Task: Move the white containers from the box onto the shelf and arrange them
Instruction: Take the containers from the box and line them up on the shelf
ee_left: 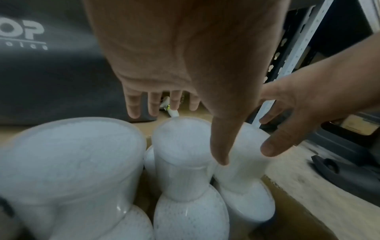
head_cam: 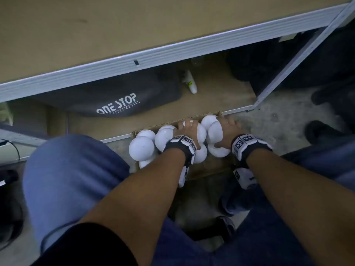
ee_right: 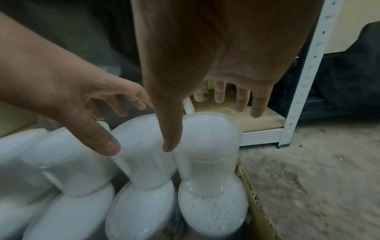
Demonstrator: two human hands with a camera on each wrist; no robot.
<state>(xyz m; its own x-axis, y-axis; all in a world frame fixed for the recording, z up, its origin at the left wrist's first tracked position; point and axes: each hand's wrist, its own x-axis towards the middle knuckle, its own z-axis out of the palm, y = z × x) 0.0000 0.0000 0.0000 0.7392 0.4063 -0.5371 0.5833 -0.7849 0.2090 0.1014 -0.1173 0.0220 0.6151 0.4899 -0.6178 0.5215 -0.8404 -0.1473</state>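
Observation:
Several white containers (head_cam: 142, 148) with wide round caps, filled with white beads, stand packed in an open cardboard box (head_cam: 211, 167) on the floor in front of the shelf (head_cam: 172, 52). My left hand (head_cam: 187, 129) hovers with fingers spread over a middle container (ee_left: 180, 146), thumb tip down at the cap's right edge. My right hand (head_cam: 228, 124) is spread the same way over the container (ee_right: 209, 138) at the box's right end, thumb between two caps. Neither hand grips anything. In each wrist view the other hand (ee_left: 287, 121) (ee_right: 82, 113) shows alongside, fingers straight.
The lower shelf board (head_cam: 221, 93) holds a dark "ONE STOP" bag (head_cam: 115, 100) and a white spray bottle (head_cam: 190, 83) lying down. A white shelf upright (head_cam: 288, 64) stands to the right, with dark objects (head_cam: 326, 64) behind it. My knee (head_cam: 73, 169) is left of the box.

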